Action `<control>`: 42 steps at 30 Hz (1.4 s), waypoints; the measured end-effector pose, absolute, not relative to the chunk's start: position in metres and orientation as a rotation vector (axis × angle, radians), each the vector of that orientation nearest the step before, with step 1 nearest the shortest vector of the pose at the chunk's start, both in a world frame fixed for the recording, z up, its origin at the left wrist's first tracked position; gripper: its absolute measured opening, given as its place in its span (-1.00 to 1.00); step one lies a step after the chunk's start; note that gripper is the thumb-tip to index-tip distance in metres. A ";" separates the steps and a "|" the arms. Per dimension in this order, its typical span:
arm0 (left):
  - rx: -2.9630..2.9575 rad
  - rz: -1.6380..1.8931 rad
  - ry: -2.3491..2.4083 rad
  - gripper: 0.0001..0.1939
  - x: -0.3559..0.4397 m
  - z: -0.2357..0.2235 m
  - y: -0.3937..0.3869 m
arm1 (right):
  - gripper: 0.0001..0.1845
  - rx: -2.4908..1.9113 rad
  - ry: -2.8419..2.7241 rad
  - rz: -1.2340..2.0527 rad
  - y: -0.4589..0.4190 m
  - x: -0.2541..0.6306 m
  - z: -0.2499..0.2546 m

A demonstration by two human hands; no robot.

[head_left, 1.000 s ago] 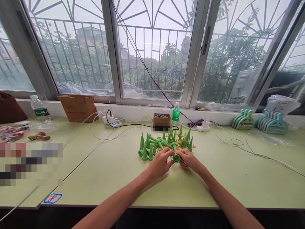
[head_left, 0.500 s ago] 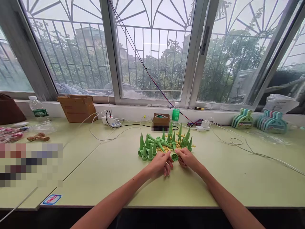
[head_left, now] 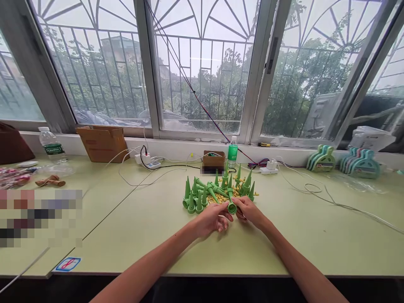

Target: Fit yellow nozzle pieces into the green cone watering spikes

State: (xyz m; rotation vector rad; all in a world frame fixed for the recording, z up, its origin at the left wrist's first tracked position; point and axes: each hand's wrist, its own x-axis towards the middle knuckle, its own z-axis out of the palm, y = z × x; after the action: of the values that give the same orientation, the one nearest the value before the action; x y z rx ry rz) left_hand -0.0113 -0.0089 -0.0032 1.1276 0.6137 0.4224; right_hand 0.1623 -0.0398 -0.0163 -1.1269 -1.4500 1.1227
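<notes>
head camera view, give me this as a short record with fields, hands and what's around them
right hand: holds a green plastic cone-shaped piece, its round open end facing the camera
left hand: at that open end; firmness of grip unclear
beyond hands: more green plastic cones, some upright, some lying, among small yellow plastic pieces
farther back: small brown cardboard box, green-labelled plastic bottle
surface: pale green tabletop

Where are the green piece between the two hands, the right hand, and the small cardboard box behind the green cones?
Green piece [head_left: 232, 208]: head view, on its open round end.
Right hand [head_left: 249, 209]: head view, on its back.
Small cardboard box [head_left: 213, 161]: head view, on its front side.
</notes>
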 end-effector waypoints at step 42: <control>2.241 0.970 0.618 -0.79 -0.015 -0.009 -0.018 | -0.52 -1.185 -1.363 1.183 -0.043 0.160 -0.014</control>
State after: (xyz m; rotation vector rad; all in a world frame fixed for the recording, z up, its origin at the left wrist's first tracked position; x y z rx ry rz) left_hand -0.0147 -0.0185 -0.0085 2.2413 0.6185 0.9702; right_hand 0.1602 -0.0431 -0.0138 -1.1847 -1.3626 1.1827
